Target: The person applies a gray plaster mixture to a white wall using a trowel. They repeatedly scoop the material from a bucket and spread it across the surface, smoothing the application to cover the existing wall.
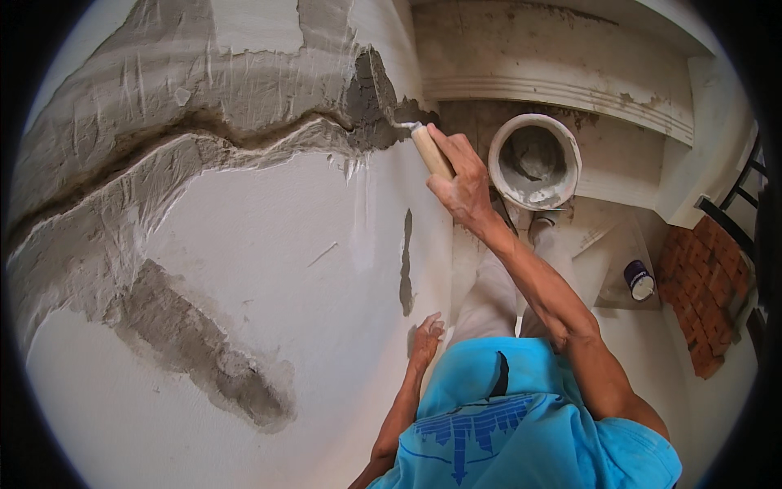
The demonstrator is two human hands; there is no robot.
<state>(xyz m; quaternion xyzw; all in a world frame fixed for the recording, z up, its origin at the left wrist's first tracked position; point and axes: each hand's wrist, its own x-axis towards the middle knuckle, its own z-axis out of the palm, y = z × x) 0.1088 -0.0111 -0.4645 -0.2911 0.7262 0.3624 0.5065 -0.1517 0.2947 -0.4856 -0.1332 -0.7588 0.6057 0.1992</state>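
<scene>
Up at twelve o'clock, the right hand (460, 175) has its grip closed around the wooden handle of a trowel (429, 151), whose blade is mostly hidden, pressed into dark wet mortar (371, 110) in the wall's crack (244, 134). The left hand (425, 341) rests open-fingered against the white wall (269, 269) at six o'clock, holding nothing. A mortar bucket (535, 159) sits on the floor at one o'clock, a small tin (639, 279) at three. Fresh mortar looks heavy; too much pressure could, I judge, drag it out of the groove or drop lumps down the wall.
</scene>
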